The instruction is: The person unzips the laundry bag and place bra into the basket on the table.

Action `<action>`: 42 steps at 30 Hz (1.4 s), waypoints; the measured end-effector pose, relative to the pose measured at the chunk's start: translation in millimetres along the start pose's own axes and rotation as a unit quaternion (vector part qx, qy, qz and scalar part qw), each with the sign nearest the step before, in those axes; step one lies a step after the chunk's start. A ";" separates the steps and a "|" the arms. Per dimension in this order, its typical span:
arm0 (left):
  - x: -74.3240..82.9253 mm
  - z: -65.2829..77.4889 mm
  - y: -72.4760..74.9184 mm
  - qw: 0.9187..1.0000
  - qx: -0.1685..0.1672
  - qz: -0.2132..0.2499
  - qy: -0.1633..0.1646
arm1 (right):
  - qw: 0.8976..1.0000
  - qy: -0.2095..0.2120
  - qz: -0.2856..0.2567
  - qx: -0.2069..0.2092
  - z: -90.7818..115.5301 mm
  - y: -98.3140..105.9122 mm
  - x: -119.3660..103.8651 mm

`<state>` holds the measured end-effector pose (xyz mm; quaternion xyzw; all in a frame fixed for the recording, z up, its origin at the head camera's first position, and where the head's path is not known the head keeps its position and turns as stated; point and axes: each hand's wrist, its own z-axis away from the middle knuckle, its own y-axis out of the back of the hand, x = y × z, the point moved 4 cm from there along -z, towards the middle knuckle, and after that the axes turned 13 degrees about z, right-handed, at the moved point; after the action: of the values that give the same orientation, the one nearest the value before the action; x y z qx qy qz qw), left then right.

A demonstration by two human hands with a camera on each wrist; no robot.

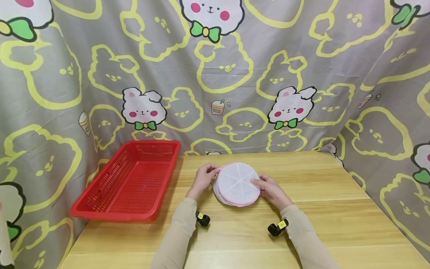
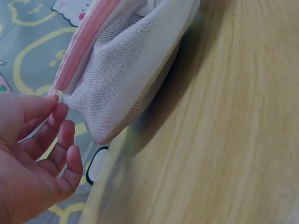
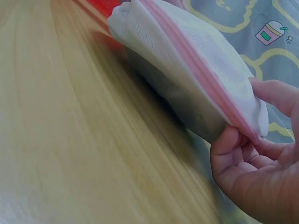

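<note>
A round white mesh laundry bag point(image 1: 237, 185) with pink zipper trim is held between both hands over the wooden table. In the left wrist view, the thumb and index finger of my left hand point(image 2: 39, 149) pinch the end of the pink edging, while its other fingers curl loosely below. My right hand point(image 3: 259, 158) grips the opposite side of the mesh bag point(image 3: 187, 70), thumb on the white top and fingers bent under the pink zipper. The bag's mesh side sags in folds below the trim, and a shadow lies on the wood beneath.
A red perforated plastic basket point(image 1: 114, 201) stands on the left of the wooden table point(image 1: 235, 239). A grey curtain point(image 1: 235, 74) with cartoon bears and rabbits hangs behind the table and along both sides.
</note>
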<state>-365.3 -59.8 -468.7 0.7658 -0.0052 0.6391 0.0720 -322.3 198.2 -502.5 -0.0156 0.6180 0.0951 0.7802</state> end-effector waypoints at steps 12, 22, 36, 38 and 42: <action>1.3 3.0 3.6 1.000 -0.011 -0.018 -0.014 | 0.995 0.009 0.088 0.039 3.7 -0.5 -3.7; 2.5 5.3 4.8 1.000 -0.013 -0.026 -0.008 | 0.992 0.013 0.110 0.057 3.1 -1.0 -3.1; 6.6 7.0 3.8 0.999 -0.023 -0.045 -0.012 | 0.991 0.030 0.100 0.086 7.8 -3.0 -5.2; 7.2 7.4 4.0 0.999 -0.023 -0.042 -0.011 | 0.990 0.013 0.108 0.091 5.6 -2.6 -4.1; 8.8 8.1 4.3 0.999 -0.026 -0.041 -0.015 | 0.989 0.001 0.113 0.092 2.9 -2.2 -3.2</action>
<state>-356.1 -64.3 -461.0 0.7728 0.0087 0.6236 0.1175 -319.9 196.1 -499.0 0.1259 0.6230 0.1255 0.7617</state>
